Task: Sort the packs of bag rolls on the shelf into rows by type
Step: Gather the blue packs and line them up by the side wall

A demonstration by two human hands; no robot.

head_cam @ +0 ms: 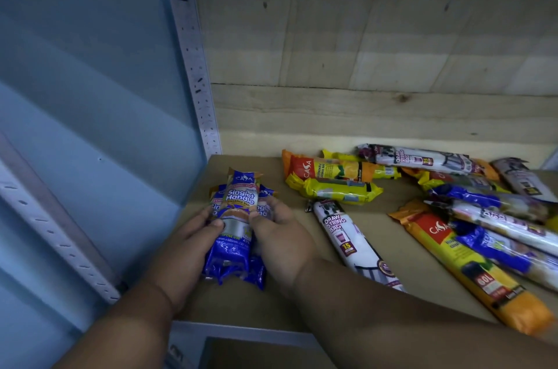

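Three blue "Singlet Handle" packs (240, 202) lie bunched together at the shelf's left end, one on top of two. My left hand (193, 243) presses against their left side and my right hand (277, 235) against their right, fingers curled on the bundle. To the right, a white "Draw String Bag" pack (347, 235) lies alone. Behind it sit orange and yellow packs (329, 170). A mixed heap (495, 211) of blue, white and orange packs fills the right side, with a long orange 60L pack (471, 269) at its front.
The brown shelf board (401, 272) runs from a blue side panel (90, 96) with a perforated grey upright (193, 66) on the left. A pale wooden back wall (362, 66) closes the rear. The shelf's front edge (241, 331) is just below my wrists.
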